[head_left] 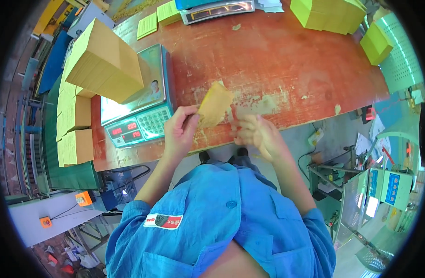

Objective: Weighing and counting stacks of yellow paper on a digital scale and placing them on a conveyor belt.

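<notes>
My left hand [180,127] pinches a thin wad of tan paper cards [215,105] by its lower left corner, thumb against fingers, above the table's front edge. Facing it from the right, my right hand [262,135] is apart from the cards, its fingers spread and a little blurred, with nothing in them. To the left of my left hand stands a counting scale [145,124] with red lit digits and a keypad. On its metal pan rests a tall block of stacked tan cards [108,65].
The worn red table [286,60] spans the front. Left of the scale, more card stacks [77,147] stand on a green surface [50,134]. At the back are small yellow stacks [168,13] and a second scale [217,10]. Yellow-green stacks [330,16] occupy the far right.
</notes>
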A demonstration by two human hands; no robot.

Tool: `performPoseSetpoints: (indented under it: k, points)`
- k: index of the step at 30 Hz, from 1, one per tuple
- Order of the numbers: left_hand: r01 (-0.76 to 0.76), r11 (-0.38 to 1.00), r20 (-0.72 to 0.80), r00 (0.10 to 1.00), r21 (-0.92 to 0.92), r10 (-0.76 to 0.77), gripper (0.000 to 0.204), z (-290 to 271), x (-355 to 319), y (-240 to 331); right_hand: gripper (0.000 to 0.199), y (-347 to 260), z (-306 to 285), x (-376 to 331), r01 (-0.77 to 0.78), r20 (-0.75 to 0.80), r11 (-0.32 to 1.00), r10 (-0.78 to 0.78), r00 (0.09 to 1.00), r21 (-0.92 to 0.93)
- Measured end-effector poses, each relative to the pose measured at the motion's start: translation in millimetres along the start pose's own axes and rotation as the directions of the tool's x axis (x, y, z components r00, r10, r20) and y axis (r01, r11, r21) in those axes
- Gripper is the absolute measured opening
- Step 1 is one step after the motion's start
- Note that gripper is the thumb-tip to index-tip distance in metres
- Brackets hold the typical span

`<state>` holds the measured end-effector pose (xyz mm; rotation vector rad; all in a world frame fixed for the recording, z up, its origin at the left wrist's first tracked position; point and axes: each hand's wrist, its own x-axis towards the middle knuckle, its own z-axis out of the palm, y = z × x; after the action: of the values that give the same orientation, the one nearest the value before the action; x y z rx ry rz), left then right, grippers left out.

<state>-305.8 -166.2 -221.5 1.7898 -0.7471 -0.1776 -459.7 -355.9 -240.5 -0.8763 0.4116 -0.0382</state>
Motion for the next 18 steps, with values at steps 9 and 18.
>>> performPoseSetpoints:
  k: [9, 18]
  points:
    - [0.134, 0.835, 0.236, 0.972, -0.533, -0.006, 0.007, -28, -27, -16, 0.053, 12, 69, 46, -0.071, -0.004, 0.993, 0.072, 0.997, 0.094]
    - [-0.542, 0.840, 0.443, 0.746, -0.030, 0.498, 0.018, -56, -8, 2, 0.043, 15, 70, 43, -0.004, 0.027, 0.907, -0.008, 1.000, 0.421]
